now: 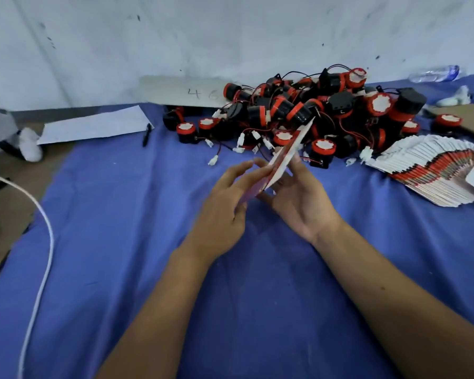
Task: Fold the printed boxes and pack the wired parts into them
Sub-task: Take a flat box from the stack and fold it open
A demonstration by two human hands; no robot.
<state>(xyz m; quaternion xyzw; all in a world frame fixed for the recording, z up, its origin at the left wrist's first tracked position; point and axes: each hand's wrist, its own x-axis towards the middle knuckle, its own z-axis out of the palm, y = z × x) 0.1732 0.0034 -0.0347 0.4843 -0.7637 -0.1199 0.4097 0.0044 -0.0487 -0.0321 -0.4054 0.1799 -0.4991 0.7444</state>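
A flat printed box [282, 157], red and white, stands on edge above the blue cloth [148, 214], tilted up toward the back right. My left hand [225, 212] grips its lower left end, and my right hand [298, 201] holds its right face with fingers spread. Behind it lies a heap of wired parts [307, 116], black and red cylinders with red and black leads and white plugs. A fanned stack of flat printed boxes [433, 170] lies at the right.
A white sheet [93, 127] and a black pen [147, 135] lie at the back left. A card marked 46 [184, 91] leans on the white wall. A white cable [43, 255] curves along the left. A plastic bottle [435, 73] lies at the far right.
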